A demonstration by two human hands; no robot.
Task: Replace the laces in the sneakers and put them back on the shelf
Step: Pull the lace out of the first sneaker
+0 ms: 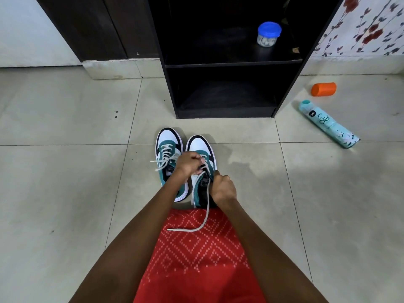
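Red patterned cloth (196, 248) covers the lap of the person sitting on the floor, and the loose end of a pale lace (205, 217) trails back across it, slack left over for the eyelets not yet threaded. Just past the knees, the right hand (223, 189) is clenched against the side of the unfinished sneaker (202, 147). It seems to be gripping the collar to stop the shoe sliding, though I can't see what its fingers actually close on. The left hand (188, 164) sits over the tongue with fingertips curled, pinching the lace at the eyelets to draw it through. Touching this shoe, on the person's left, stands the laced sneaker (169, 141), crossings done and ends splayed loose. Both point toe-first at the dark shelf (229, 64), a short slide from its lower compartment, so I'd judge the work a little over halfway. A blue-lidded jar (269, 35) stands on the upper board. Off to the right, well apart from the shoes, a teal spray can (328, 123) and an orange container (323, 89) lie on the tiles.
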